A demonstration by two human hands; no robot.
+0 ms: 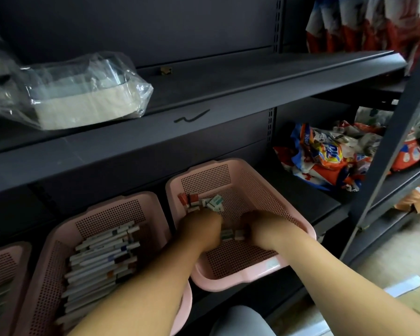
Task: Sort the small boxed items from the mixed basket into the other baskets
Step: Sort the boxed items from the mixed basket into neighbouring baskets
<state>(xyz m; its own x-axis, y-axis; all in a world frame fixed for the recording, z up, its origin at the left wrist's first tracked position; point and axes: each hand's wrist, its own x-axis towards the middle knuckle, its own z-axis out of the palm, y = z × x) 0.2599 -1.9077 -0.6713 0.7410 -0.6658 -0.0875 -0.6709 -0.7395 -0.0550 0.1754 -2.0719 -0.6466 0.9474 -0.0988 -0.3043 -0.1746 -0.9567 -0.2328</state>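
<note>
Two hands (200,226) (258,227) in basket (260,183) (among boxes (212,202))

**Dark Shelves and What Sits on Them**

The low shelf (323,198) holds three pink baskets. One basket (252,177) sits right under the left hand (201,225) and the right hand (258,226). A second basket (121,201) is just left of the left hand. A third basket (7,248) is farther left. Bright packets (325,154) lie well to the right of the right hand. On the high shelf (252,76), up and left of both hands, lies a clear bag (83,93).
</note>
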